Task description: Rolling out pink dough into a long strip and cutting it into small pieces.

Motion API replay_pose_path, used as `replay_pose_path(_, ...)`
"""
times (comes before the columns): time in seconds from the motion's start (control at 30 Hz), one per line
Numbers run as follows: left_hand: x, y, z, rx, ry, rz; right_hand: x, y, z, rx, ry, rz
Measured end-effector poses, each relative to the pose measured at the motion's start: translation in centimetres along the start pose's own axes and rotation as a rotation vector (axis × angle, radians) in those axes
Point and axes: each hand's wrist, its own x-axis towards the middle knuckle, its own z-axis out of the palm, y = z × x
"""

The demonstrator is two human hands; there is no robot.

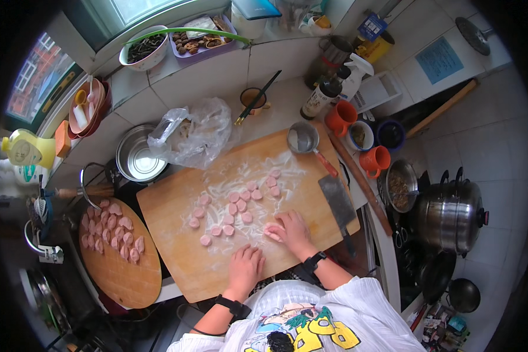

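Note:
A large wooden board (176, 246) dusted with white flour lies before me. Several small round pieces of pink dough (241, 206) are scattered over its middle. My right hand (294, 231) is low on the board's right part, with a floured pink dough piece (273, 229) between thumb and fingers. Close to the board's front edge, my left hand (245, 266) rests palm down with slightly curled fingers, and I see nothing in it. A cleaver (336, 200) lies along the board's right side. Near the back right corner sits a small metal ladle (303, 137) with a red handle.
Filled pink dumplings (114, 224) sit on a round wooden board (132, 281) at left. A rolling pin (365, 189) flanks the large board's right side, near orange mugs (341, 116) and a steamer pot (449, 215). Behind are a plastic bag (198, 132) and a metal basin (138, 154).

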Motion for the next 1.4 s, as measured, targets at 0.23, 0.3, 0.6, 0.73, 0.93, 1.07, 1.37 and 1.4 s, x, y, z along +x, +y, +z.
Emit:
replay_pose_path(0.23,2.0,0.5,0.9,-0.303,0.011,-0.231,-2.5,-1.0,1.8,0.359,-0.115,0.295)
replay_pose_path(0.3,2.4,0.2,2.6,-0.533,0.031,-0.317,-2.8,-0.7,2.5,0.397,-0.139,0.324)
replay_pose_path(0.6,2.4,1.7,3.4,-0.683,-0.122,-0.385,1.0,1.7,0.5,-0.136,0.16,-0.144)
replay_pose_path(0.73,0.5,0.1,3.1,-0.615,-0.122,-0.313,-2.1,1.2,1.2,-0.058,0.039,-0.232)
replay_pose_path(0.93,0.1,-0.3,1.6,-0.594,-0.134,-0.35,0.7,1.5,0.9,-0.075,0.209,0.044)
replay_pose_path(1.07,0.7,-0.2,1.3,-0.629,-0.077,-0.392,1.0,1.9,0.2,-0.197,0.109,-0.045)
replay_pose_path(1.37,5.0,1.9,3.8,-1.155,0.076,-0.434,-0.4,1.2,-0.1,1.159,-0.226,0.48)
replay_pose_path(1.4,5.2,1.8,3.9,-0.976,0.08,-0.423,0.0,0.9,-0.2,1.123,-0.202,0.47)
